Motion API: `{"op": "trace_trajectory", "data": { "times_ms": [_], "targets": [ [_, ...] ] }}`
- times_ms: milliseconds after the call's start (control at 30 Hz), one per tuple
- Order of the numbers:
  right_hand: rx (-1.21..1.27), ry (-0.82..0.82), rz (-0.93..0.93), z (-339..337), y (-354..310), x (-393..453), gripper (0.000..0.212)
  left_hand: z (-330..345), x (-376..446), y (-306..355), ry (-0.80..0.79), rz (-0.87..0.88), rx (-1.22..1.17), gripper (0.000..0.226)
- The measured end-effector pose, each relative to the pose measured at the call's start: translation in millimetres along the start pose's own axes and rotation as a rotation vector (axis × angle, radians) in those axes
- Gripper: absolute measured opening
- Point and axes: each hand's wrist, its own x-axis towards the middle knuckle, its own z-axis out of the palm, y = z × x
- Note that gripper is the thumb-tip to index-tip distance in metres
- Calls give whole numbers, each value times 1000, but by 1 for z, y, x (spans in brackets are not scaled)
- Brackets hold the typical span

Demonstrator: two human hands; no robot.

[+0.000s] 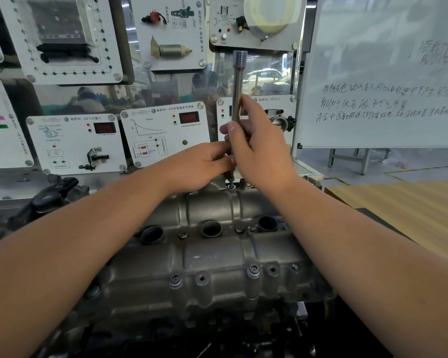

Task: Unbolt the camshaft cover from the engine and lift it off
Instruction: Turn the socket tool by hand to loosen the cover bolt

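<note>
The grey cast camshaft cover (pixel 212 257) lies across the engine in front of me, with three round plug holes along its middle and bolts along its near edge. A long steel socket extension (pixel 238 81) stands upright over a bolt (pixel 230 186) at the cover's far edge. My right hand (pixel 256 146) grips the shaft at mid height, thumb on its left side. My left hand (pixel 204 164) pinches the lower end of the tool just above the bolt. The tool's tip is hidden behind my fingers.
White training panels (pixel 166 135) with sensors and red displays stand right behind the engine. A whiteboard (pixel 386 73) with handwriting stands at the right. A wooden tabletop (pixel 404 210) lies to the right. Black engine parts (pixel 49 200) sit at the left.
</note>
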Motion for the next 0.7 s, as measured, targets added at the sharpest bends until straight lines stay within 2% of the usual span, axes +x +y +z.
{"op": "trace_trajectory", "data": {
  "times_ms": [100,267,333,367,433,467,533,700],
  "targets": [
    [-28,-6,-22,1,1,1,42,-1,1,2,0,12,22,21],
    [-32,11,-26,1,4,2,18,0,1,-1,11,-1,14,19],
    [4,-6,4,0,4,2,26,0,0,0,11,-25,13,28],
    [24,-6,24,0,3,2,37,0,-1,0,10,-29,18,30],
    [39,-12,36,0,1,1,54,-1,-1,1,8,-26,42,29],
    [31,-21,21,0,1,1,55,-1,-1,1,8,-19,54,25],
    [9,-17,-18,1,3,1,47,-1,-1,3,4,1,61,19],
    [2,5,-21,1,4,1,20,-1,-3,7,-8,-23,24,23]
  ]
}}
